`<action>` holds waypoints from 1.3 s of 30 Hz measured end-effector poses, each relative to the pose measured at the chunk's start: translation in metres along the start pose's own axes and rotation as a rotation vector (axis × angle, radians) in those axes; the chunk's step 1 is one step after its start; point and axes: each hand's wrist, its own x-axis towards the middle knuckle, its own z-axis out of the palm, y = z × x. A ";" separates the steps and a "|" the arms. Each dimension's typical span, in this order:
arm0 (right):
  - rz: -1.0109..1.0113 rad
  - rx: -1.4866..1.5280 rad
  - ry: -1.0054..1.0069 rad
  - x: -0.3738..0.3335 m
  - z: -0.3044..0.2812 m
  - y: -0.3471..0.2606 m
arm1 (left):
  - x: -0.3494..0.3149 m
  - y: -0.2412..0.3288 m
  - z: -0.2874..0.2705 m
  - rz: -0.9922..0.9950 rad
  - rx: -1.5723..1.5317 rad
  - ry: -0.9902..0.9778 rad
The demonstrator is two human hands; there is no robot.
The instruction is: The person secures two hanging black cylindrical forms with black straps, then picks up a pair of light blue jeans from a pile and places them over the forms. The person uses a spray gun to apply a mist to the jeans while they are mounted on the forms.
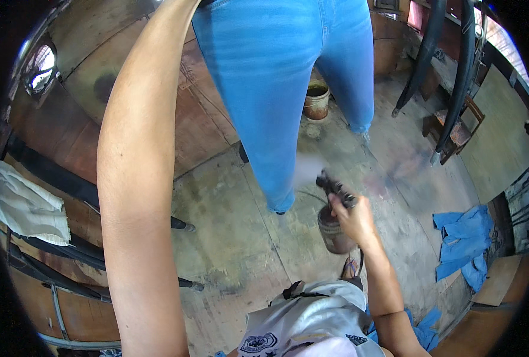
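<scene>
A pair of light blue jeans (255, 77) hangs upright in front of me, its legs filled out and apart. My right hand (357, 217) is closed around a dark spray gun (339, 190) that has a stained cup (334, 233) below it. The gun's nozzle points at the lower part of the left-hand jeans leg, without touching it. Pale mist (309, 169) hangs between nozzle and denim. My left arm (138, 160) reaches up to the jeans' top edge; the hand itself lies beyond the upper rim of the picture.
A stained bucket (317, 104) stands behind the jeans. Dark tubular leg forms (464, 77) hang at the right, near a wooden chair (462, 128). More forms (68, 172) jut out at the left beside a white cloth (29, 205). Blue denim garments (462, 243) lie on the floor at right.
</scene>
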 end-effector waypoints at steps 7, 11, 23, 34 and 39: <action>-0.465 0.429 0.419 -0.038 -0.017 -0.084 | -0.039 0.033 -0.009 -0.064 0.065 0.171; -0.385 0.386 0.345 -0.032 -0.008 -0.069 | -0.024 0.021 -0.036 0.171 -0.440 -0.531; 0.198 -0.095 -0.111 -0.056 0.026 0.119 | 0.013 -0.042 0.009 0.250 -0.209 -0.058; 0.152 -0.083 0.041 -0.060 -0.104 0.146 | 0.044 -0.099 -0.022 -0.058 0.168 -0.038; 0.128 -0.084 0.078 -0.038 -0.162 0.152 | 0.010 -0.034 -0.019 -0.056 0.371 0.297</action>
